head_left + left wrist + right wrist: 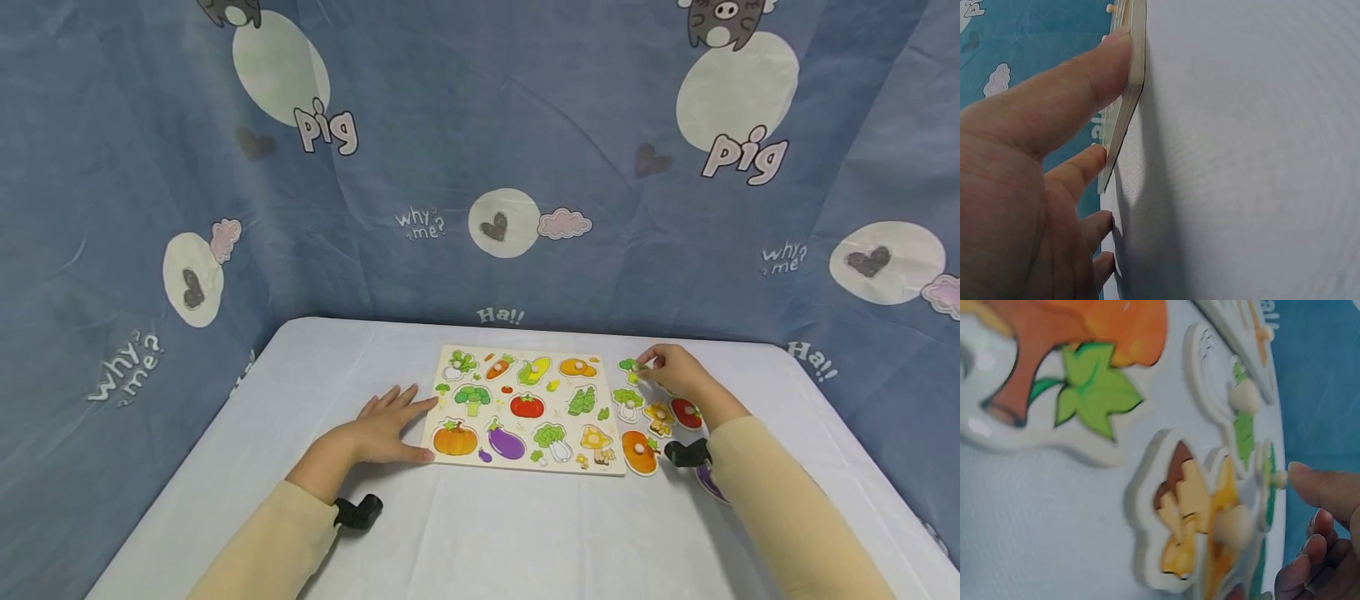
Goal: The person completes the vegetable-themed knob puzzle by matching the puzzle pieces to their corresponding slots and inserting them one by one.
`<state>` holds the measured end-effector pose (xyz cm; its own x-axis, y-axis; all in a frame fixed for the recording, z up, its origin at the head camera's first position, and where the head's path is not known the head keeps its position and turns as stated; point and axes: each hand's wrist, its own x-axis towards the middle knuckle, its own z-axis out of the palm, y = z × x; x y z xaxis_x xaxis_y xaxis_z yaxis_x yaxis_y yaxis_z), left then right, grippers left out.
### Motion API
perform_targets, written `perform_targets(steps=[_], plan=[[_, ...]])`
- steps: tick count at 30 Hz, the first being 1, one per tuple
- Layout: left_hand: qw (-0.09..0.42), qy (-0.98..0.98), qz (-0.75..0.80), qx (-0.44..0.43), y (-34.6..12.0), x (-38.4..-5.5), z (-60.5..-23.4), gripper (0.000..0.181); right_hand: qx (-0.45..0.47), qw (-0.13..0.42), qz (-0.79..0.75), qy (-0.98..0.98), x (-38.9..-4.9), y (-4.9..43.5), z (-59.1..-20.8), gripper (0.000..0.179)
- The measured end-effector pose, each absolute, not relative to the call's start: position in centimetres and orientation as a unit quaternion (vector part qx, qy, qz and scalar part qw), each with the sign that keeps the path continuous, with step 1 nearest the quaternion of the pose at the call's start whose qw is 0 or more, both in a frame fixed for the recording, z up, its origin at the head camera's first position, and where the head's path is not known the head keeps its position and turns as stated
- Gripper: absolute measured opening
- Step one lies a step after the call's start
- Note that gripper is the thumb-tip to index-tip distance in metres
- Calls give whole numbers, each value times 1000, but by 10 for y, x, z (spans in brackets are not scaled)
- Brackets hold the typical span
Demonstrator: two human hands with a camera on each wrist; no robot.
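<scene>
Pale wood makes up the flat rectangular board printed with colourful vegetables (491,421), which lies on the white-covered table (480,533). Spread fingers of the left hand (386,427) reach its left side: the thumb touches the near corner and the index finger the left edge, while the other fingers stretch beyond it. To the right of the board, the right hand (678,371) pinches the small knob of a green broccoli-shaped piece (627,367), its remaining fingers curled. Just nearer the person lie a green-and-white leafy cabbage-shaped piece (627,398), a yellow mushroom-shaped piece (659,419) and a red tomato-shaped piece (685,412). An orange pumpkin-shaped piece (637,450) sits just beside the board's near right corner; a purple eggplant-shaped piece (709,481) is partly hidden by the right cream sleeve (783,500). Blue cloth with pig lettering (525,125) hangs behind the table.
</scene>
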<state>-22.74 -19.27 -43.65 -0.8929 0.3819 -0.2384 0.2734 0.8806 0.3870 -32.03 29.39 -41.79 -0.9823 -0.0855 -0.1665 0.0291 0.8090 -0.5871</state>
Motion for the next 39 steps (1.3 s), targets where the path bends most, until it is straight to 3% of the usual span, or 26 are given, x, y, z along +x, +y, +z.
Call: perform_targets(steps=[39], plan=[[153, 957, 172, 176, -192, -227, -436, 94, -9, 74, -278, 958, -330, 288, -435, 23]])
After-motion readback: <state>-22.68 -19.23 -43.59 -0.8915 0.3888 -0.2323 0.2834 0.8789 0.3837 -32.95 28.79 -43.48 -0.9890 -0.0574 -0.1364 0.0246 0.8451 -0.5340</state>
